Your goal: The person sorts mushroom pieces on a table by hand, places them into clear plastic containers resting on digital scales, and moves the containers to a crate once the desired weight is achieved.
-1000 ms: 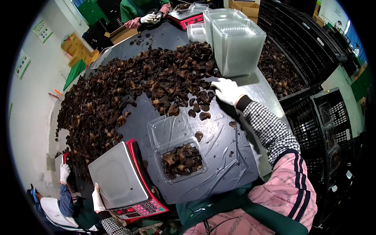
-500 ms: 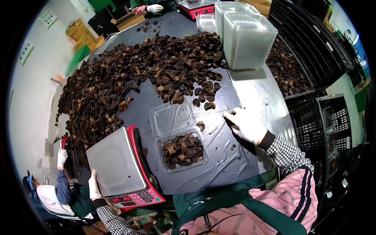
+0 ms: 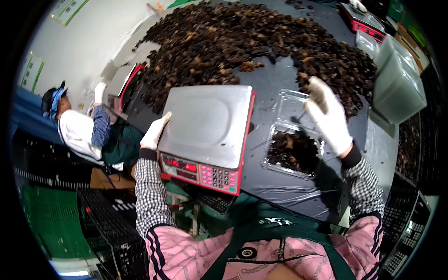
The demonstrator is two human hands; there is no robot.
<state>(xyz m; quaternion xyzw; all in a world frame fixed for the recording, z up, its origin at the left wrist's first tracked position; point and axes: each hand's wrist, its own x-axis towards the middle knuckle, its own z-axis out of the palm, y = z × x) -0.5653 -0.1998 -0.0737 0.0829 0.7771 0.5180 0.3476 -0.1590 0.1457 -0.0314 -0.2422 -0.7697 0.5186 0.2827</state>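
My gloved left hand (image 3: 155,132) grips the left edge of a red digital scale (image 3: 207,126); the thumb lies at the rim of its bare metal plate, the other fingers mostly hidden. To the right, a clear plastic clamshell box (image 3: 270,161) stands with its lid (image 3: 291,105) folded back. Dark wood ear mushrooms (image 3: 294,151) fill its base. My gloved right hand (image 3: 329,116) is over the right side of the box and lid, thumb and fingers apart, with nothing visible between them.
A wide heap of mushrooms (image 3: 219,42) covers the far table. Stacked clear boxes (image 3: 399,86) stand right. A co-worker (image 3: 84,128) sits left by another scale (image 3: 128,86); a further scale (image 3: 364,23) is at the back right. Black crates (image 3: 401,224) flank the table.
The view has swung left, showing more of the co-worker. My right hand has moved from the sheet beside the box to over its lid's right side. My left hand stays on the scale.
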